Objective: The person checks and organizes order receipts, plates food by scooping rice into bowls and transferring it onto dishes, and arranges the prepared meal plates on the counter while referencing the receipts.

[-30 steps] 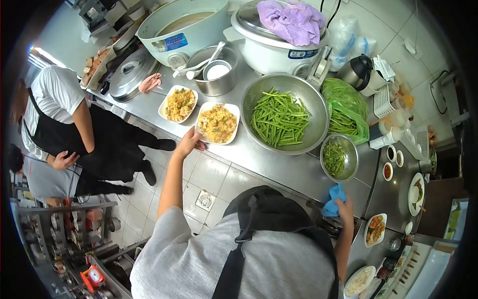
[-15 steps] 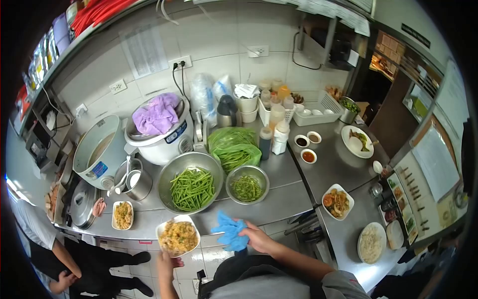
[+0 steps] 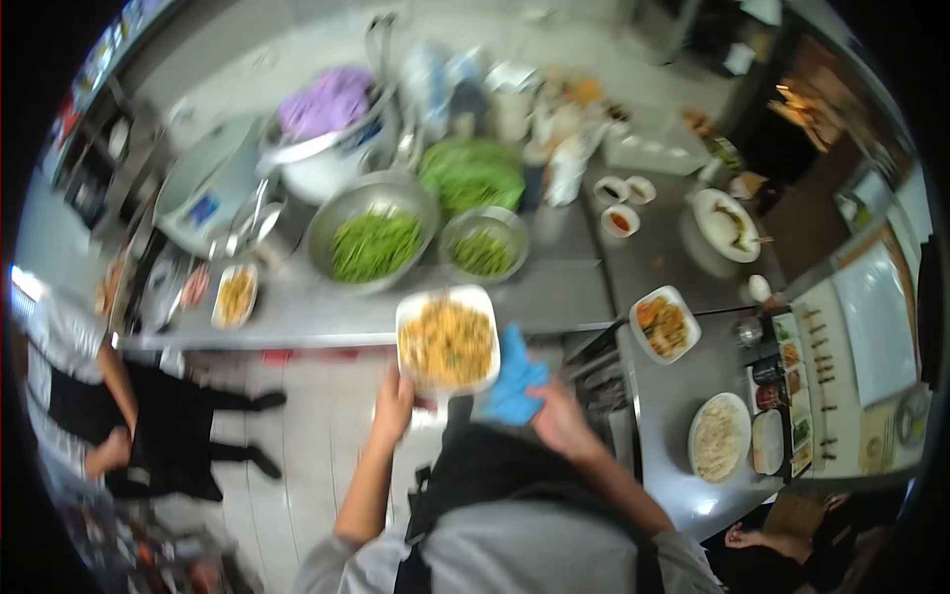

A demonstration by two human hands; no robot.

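Observation:
A white square bowl of fried rice (image 3: 448, 342) is held in front of my body, over the counter's front edge. My left hand (image 3: 393, 404) grips its lower left side, the thumb at the rim. At the bowl's right side is a crumpled blue cloth (image 3: 516, 381), pinched in my right hand (image 3: 562, 416). The cloth seems to touch the bowl's rim. Behind, on the counter, stand a steel colander of green beans (image 3: 374, 241) and a smaller steel bowl of cut greens (image 3: 482, 249). The view is blurred by motion.
Another fried rice dish (image 3: 236, 296) sits on the left of the steel counter (image 3: 554, 292). To the right are a shrimp dish (image 3: 664, 325), sauce cups (image 3: 620, 221), a white plate (image 3: 725, 226) and a bowl of rice (image 3: 719, 439). A co-worker in a black apron (image 3: 168, 421) stands at left.
My left hand has brought the fried rice bowl rightward, up against the blue cloth in my right hand. My view has turned, so the counter appears higher.

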